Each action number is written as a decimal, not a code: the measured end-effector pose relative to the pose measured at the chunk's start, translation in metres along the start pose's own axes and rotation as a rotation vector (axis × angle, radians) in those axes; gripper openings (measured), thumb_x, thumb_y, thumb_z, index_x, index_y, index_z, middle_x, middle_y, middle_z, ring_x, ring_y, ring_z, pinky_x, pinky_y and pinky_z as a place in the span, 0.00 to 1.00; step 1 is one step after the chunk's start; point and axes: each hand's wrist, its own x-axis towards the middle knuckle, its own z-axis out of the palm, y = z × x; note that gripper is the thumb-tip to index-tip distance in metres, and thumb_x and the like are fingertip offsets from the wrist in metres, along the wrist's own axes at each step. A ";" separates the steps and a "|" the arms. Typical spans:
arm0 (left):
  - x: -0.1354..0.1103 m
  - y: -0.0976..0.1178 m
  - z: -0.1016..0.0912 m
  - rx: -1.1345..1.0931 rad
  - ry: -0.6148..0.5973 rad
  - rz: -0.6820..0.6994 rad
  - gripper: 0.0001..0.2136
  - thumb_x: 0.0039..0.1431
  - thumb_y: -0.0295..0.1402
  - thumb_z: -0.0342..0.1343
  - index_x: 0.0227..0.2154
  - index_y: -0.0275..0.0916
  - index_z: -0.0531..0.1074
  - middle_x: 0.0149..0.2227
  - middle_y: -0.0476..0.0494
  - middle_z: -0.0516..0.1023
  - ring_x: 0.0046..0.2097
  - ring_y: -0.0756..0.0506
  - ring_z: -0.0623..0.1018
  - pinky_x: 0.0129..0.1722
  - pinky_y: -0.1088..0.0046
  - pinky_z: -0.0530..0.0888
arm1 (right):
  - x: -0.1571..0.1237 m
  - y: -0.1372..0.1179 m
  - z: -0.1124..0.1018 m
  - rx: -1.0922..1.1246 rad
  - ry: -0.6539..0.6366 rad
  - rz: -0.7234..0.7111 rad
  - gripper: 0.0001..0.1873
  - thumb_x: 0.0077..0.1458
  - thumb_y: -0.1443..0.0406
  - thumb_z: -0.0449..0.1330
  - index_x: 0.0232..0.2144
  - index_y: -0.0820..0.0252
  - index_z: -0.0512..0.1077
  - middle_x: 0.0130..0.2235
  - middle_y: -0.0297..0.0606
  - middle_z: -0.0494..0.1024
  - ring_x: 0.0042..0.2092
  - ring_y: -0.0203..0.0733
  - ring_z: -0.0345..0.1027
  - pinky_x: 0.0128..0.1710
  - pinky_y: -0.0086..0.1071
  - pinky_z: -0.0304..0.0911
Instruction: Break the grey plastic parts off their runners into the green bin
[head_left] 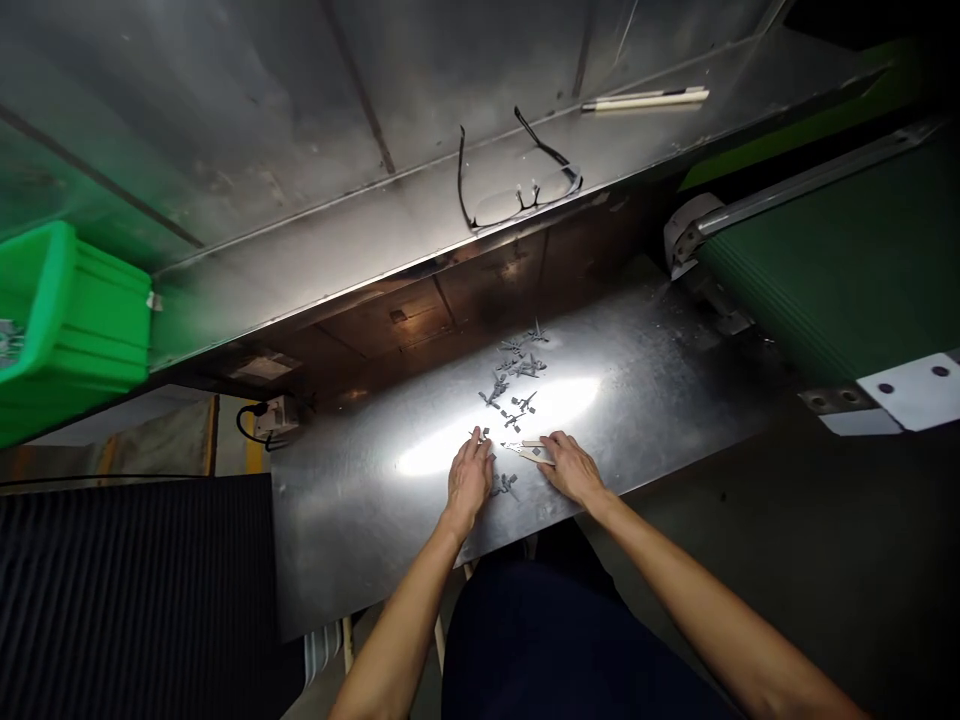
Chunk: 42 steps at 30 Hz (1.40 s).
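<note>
Both hands rest near the front edge of a shiny metal work table [360, 510]. My left hand [469, 478] lies palm down with fingers stretched, its tips touching a small grey plastic part [481, 434]. My right hand [571, 465] has its fingers closed round a small light-coloured tool [525, 450] pointing left. Another grey part [506, 485] lies between the hands. Several small grey plastic pieces [517, 375] are scattered in a line beyond the hands under a bright light patch.
A metal shelf [315, 240] above holds black-framed glasses [517, 180] and a white pen [645, 97]. A green bin [71, 320] sits at the left. A green conveyor belt [840, 270] runs at the right. A black ribbed mat [135, 590] lies lower left.
</note>
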 end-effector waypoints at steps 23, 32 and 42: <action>0.023 0.018 0.036 -0.514 0.036 -0.391 0.13 0.65 0.22 0.52 0.50 0.30 0.74 0.46 0.37 0.74 0.44 0.43 0.74 0.52 0.63 0.70 | 0.029 -0.010 0.008 0.138 -0.043 0.151 0.09 0.66 0.70 0.55 0.45 0.65 0.73 0.46 0.45 0.73 0.45 0.51 0.71 0.42 0.40 0.64; 0.007 0.043 0.007 -1.521 -0.079 -0.765 0.14 0.56 0.32 0.62 0.43 0.29 0.70 0.42 0.33 0.78 0.45 0.41 0.80 0.47 0.66 0.76 | 0.021 -0.046 -0.009 0.792 -0.084 0.129 0.05 0.64 0.66 0.60 0.41 0.59 0.75 0.36 0.32 0.79 0.38 0.34 0.73 0.40 0.27 0.68; 0.004 0.042 -0.017 -1.819 -0.039 -0.753 0.16 0.34 0.27 0.58 0.32 0.31 0.72 0.40 0.38 0.76 0.40 0.42 0.76 0.39 0.68 0.77 | 0.039 -0.069 -0.051 0.571 -0.062 -0.143 0.11 0.64 0.59 0.58 0.32 0.52 0.79 0.33 0.28 0.75 0.34 0.33 0.68 0.36 0.30 0.61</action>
